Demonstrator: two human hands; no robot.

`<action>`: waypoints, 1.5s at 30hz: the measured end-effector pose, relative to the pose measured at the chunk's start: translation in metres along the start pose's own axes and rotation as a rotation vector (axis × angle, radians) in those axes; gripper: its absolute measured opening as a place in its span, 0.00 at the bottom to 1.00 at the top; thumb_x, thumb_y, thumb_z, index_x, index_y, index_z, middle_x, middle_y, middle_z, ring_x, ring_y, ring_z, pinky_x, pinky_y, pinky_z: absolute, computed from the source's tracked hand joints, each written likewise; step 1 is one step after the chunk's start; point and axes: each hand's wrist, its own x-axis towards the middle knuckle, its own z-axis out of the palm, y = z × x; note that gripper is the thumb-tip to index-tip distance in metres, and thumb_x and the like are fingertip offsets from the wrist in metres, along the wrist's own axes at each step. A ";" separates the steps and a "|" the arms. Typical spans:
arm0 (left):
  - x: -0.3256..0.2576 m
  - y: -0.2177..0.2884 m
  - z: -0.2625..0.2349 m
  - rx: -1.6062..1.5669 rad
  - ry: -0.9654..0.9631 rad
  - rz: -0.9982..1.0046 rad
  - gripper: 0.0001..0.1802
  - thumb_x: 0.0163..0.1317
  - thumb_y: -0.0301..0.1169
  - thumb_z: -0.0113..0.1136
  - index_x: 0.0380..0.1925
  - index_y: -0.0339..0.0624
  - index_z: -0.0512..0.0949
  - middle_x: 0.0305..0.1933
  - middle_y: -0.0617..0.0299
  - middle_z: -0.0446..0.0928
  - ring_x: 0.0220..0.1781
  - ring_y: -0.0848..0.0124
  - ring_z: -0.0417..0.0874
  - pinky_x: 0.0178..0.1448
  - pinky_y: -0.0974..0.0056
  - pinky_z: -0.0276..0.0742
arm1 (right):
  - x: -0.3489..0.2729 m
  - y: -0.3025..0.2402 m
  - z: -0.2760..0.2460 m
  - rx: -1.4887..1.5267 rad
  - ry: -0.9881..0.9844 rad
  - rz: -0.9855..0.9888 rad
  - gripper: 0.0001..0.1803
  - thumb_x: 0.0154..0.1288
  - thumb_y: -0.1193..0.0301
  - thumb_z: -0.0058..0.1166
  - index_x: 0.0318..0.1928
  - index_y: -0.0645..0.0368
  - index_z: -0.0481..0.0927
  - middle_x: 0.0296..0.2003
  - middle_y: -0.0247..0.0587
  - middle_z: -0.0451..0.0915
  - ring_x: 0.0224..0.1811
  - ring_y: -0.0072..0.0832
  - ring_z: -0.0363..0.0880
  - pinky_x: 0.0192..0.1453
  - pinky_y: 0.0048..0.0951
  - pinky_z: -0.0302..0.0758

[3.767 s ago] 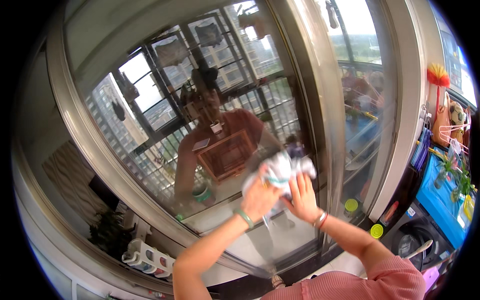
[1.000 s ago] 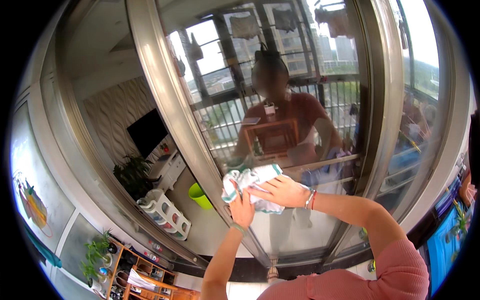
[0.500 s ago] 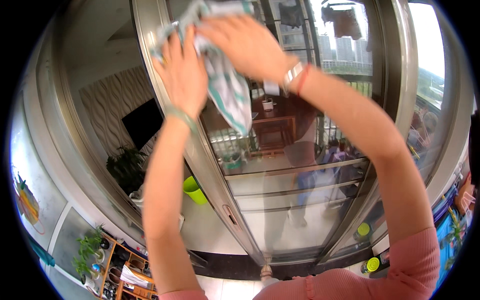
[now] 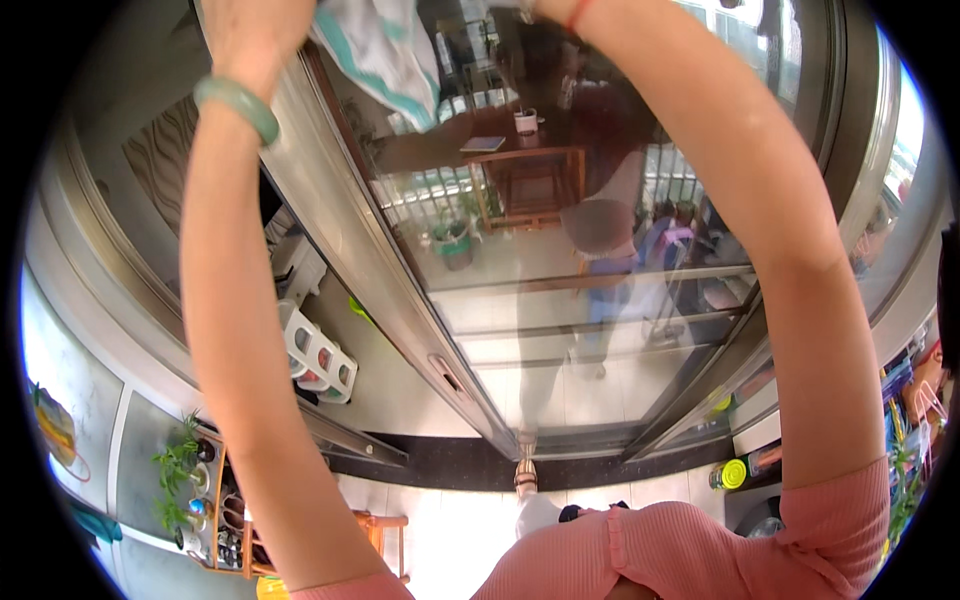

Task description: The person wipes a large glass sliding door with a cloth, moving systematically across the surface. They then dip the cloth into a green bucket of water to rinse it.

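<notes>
My left hand (image 4: pixel 262 35) is raised at the top edge, over the metal frame of a sliding glass door (image 4: pixel 480 180). A pale green bangle (image 4: pixel 238 107) circles that wrist, and the fingers are cut off by the picture's edge. Just right of this hand hangs a white cloth with green stripes (image 4: pixel 385 55), its lower corner against the glass and its upper part out of view. My right forearm (image 4: pixel 690 80) reaches up and across to the top; a red string shows near the wrist, while the hand itself lies beyond the picture.
A recessed handle (image 4: pixel 447 373) sits in the door frame. Through the opening at left stands a white plastic rack (image 4: pixel 320 350). Potted plants (image 4: pixel 178 470) and a wooden shoe rack (image 4: pixel 232 510) are at lower left. A green-lidded container (image 4: pixel 733 473) stands at lower right. The glass carries reflections.
Both hands and the cloth have moved up in the picture, the left hand also leftward; the right hand has left the view. The view has shifted, showing more of the floor and lower door.
</notes>
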 end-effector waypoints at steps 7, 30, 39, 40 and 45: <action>-0.175 0.085 -0.016 0.166 -0.245 -0.294 0.41 0.54 0.30 0.64 0.70 0.47 0.62 0.61 0.45 0.72 0.66 0.51 0.69 0.76 0.40 0.46 | -0.125 -0.101 -0.052 0.181 -0.214 0.059 0.21 0.58 0.70 0.51 0.54 0.59 0.76 0.48 0.38 0.78 0.50 0.33 0.76 0.57 0.34 0.70; -0.206 0.141 -0.019 0.043 -0.383 -0.635 0.42 0.57 0.25 0.54 0.74 0.43 0.54 0.76 0.39 0.53 0.78 0.44 0.50 0.77 0.41 0.43 | -0.137 -0.093 -0.083 0.292 -0.386 -0.138 0.21 0.56 0.71 0.54 0.51 0.60 0.76 0.42 0.36 0.77 0.47 0.29 0.77 0.53 0.30 0.72; 0.039 -0.009 0.035 0.107 0.086 -0.221 0.27 0.70 0.41 0.48 0.69 0.53 0.64 0.75 0.45 0.58 0.76 0.41 0.56 0.73 0.39 0.54 | 0.042 0.058 -0.021 -0.104 -0.177 -0.142 0.22 0.59 0.73 0.55 0.55 0.48 0.75 0.56 0.39 0.77 0.59 0.36 0.76 0.61 0.37 0.70; 0.060 -0.015 0.045 0.080 0.084 -0.177 0.27 0.70 0.41 0.49 0.68 0.53 0.65 0.75 0.46 0.58 0.75 0.42 0.56 0.73 0.39 0.54 | 0.049 0.074 -0.021 -0.167 -0.231 -0.124 0.20 0.62 0.68 0.55 0.56 0.44 0.76 0.55 0.36 0.78 0.59 0.34 0.76 0.62 0.36 0.69; 0.121 -0.020 0.058 0.077 0.085 0.006 0.27 0.70 0.44 0.47 0.69 0.57 0.66 0.75 0.46 0.59 0.76 0.46 0.57 0.74 0.43 0.53 | 0.053 0.106 -0.062 -0.061 -0.205 -0.083 0.23 0.59 0.75 0.51 0.57 0.56 0.72 0.52 0.45 0.76 0.57 0.40 0.75 0.61 0.39 0.69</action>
